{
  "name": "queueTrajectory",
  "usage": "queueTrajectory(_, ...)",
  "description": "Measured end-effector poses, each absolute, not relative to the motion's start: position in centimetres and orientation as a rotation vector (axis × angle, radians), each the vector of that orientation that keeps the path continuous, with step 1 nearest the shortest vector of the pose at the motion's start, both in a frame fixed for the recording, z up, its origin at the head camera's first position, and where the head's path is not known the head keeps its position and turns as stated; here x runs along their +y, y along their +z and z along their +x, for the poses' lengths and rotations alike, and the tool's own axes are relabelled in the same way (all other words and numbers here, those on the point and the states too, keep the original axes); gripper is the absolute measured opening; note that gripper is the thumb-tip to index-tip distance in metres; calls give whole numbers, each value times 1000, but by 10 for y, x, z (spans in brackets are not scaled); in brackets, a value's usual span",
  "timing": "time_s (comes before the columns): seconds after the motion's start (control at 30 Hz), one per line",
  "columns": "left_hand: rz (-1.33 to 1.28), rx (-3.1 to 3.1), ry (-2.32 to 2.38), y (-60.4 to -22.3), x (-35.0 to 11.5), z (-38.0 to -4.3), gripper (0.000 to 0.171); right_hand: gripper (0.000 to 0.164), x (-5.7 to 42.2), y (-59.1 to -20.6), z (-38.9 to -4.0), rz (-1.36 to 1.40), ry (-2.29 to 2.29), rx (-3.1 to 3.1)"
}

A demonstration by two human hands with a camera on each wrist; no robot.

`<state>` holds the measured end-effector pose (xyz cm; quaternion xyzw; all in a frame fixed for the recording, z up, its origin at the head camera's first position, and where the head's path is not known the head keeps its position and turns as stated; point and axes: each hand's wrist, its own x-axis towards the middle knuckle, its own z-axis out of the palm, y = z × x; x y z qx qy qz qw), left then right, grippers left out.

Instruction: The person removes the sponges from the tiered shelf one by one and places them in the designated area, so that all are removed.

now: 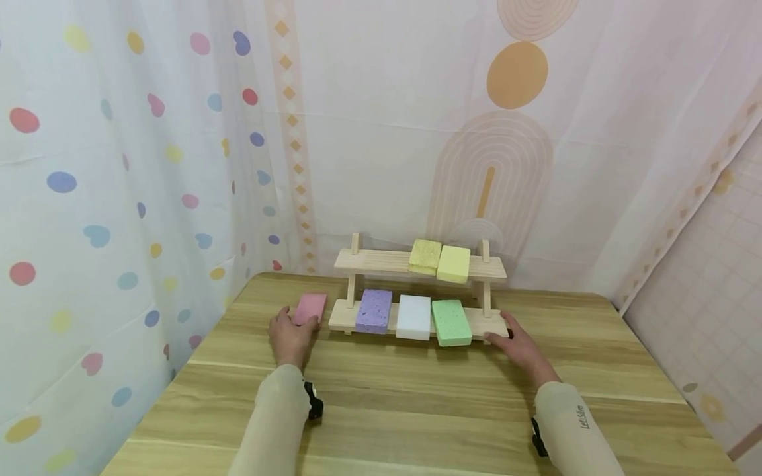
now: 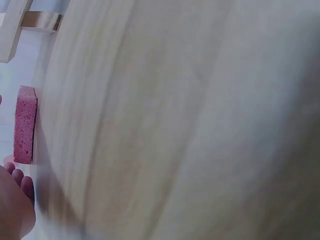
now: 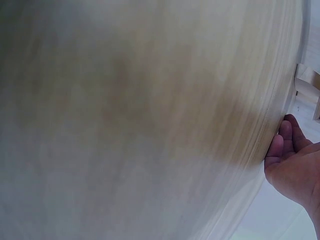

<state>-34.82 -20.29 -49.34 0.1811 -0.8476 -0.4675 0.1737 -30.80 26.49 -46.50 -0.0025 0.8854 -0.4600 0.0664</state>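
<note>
A pink sponge lies on the table left of a two-tier wooden rack. My left hand is at its near end, thumb by the near right corner and fingers spread to the left. The left wrist view shows the sponge standing out beyond the fingertips. At the rack's lower right end, my right hand holds the shelf end, thumb at the front edge and fingers behind. On the lower shelf sit a purple sponge, a white sponge and a green sponge.
Two yellow blocks rest on the upper shelf: a rough sponge and a smoother sponge beside it. The wooden table ends at a patterned curtain behind the rack, with more curtain along both sides.
</note>
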Motion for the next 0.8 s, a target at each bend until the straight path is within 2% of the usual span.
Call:
queueTrajectory(0.47,377,-2393,-1357,-466,-204,-358,81,89,265,-463,-308,2,-1404,2665)
queueTrajectory(0.8,243,-2296,-1485,-434,-180,-365,82,92,264,-461,-307,-6,-1412,2666)
